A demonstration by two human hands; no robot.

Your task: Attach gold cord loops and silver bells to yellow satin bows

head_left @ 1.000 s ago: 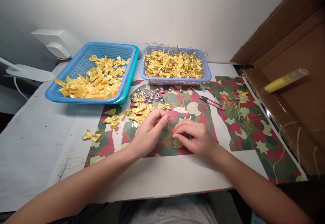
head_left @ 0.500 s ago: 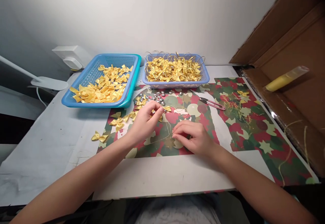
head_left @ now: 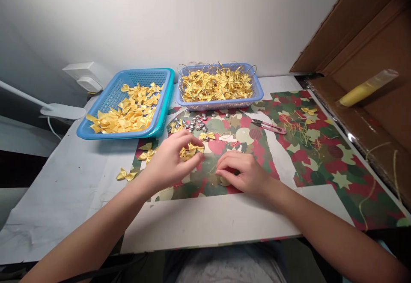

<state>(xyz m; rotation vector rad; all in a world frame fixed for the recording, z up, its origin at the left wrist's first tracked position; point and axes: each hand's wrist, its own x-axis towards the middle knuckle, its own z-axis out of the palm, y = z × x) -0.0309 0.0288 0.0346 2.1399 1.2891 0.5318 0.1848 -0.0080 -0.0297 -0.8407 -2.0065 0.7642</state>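
Note:
My left hand (head_left: 169,160) curls over a small heap of yellow ribbon bows (head_left: 189,150) on the patterned paper (head_left: 289,154), fingers closing round one of them. My right hand (head_left: 243,173) rests just to the right, fingertips pinched on a thin gold thread (head_left: 212,168) against the paper. Small silver beads (head_left: 195,122) lie scattered beyond the bows. Loose single bows lie left of my left hand, one bow (head_left: 126,174) on the white tabletop.
A blue basket (head_left: 93,129) of yellow bows and a smaller lilac basket (head_left: 221,103) of bows with gold loops stand at the back. Red thread snips (head_left: 269,126) lie to the right. A brown cardboard box (head_left: 369,103) with a yellow tube (head_left: 366,88) fills the right side. A lamp (head_left: 61,111) stands left.
My left hand went from beside the right hand up to the bow heap, then drew back a little with its fingers on a bow. The right hand stayed put; the camera shifted.

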